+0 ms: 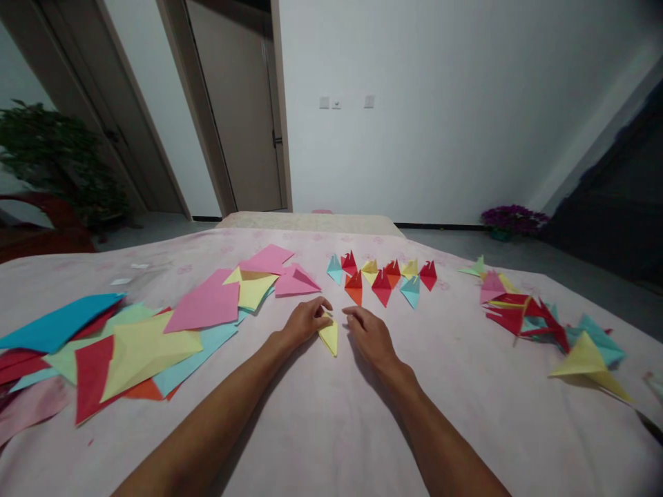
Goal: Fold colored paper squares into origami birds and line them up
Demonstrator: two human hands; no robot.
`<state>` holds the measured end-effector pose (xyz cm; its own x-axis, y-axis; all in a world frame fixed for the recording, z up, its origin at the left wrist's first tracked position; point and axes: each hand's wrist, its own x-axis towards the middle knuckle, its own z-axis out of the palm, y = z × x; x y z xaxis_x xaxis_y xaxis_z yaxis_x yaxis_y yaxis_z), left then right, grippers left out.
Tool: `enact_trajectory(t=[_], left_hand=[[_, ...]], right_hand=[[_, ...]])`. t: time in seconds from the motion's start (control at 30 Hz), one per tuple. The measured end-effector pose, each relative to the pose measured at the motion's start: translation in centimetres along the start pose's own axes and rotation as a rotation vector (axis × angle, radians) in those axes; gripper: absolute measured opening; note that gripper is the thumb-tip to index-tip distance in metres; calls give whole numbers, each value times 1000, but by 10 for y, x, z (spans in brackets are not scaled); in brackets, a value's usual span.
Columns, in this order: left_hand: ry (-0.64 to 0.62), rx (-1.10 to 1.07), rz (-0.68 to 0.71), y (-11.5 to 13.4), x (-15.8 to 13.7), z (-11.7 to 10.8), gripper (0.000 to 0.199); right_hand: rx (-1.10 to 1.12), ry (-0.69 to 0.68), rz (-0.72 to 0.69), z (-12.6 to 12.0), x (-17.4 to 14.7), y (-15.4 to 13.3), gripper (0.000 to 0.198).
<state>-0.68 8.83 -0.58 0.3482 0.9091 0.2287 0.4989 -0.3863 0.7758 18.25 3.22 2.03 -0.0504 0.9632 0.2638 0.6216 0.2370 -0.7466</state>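
Note:
A small yellow folded paper (329, 337), narrowing to a point toward me, lies on the cloth between my hands. My left hand (304, 323) holds its upper left part, with thumb and fingers bent over it. To the right, just apart from the paper, my right hand (371, 337) is loosely curved and holds nothing; its fingers are slightly apart. Beyond the hands stand several little folded paper cranes in two rough rows, among them a red crane (382, 287), an orange crane (354, 288) and a light blue crane (411, 291).
The pink patterned tablecloth (321, 442) covers the table. Coloured paper sheets overlap at left, including a yellow sheet (150, 348) and a pink sheet (207, 304). A pink folded piece (297, 281) lies nearer the cranes. Larger folded pieces, including a yellow one (588, 366), are heaped at right.

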Motion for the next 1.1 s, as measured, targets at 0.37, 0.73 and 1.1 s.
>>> enact_trajectory(t=[0.37,0.73,1.1], left_hand=[[107,463,267,-5,-28,4,15],[-59,614,230,-2,-55,-6,40],[-24,412,169,-13,-44,-13,31]], right_hand=[[-327,-343,-377,7,29,13,18],[-110,-534,-401,-7,46,33,26],[-60,-422,-385,4,47,38,18]])
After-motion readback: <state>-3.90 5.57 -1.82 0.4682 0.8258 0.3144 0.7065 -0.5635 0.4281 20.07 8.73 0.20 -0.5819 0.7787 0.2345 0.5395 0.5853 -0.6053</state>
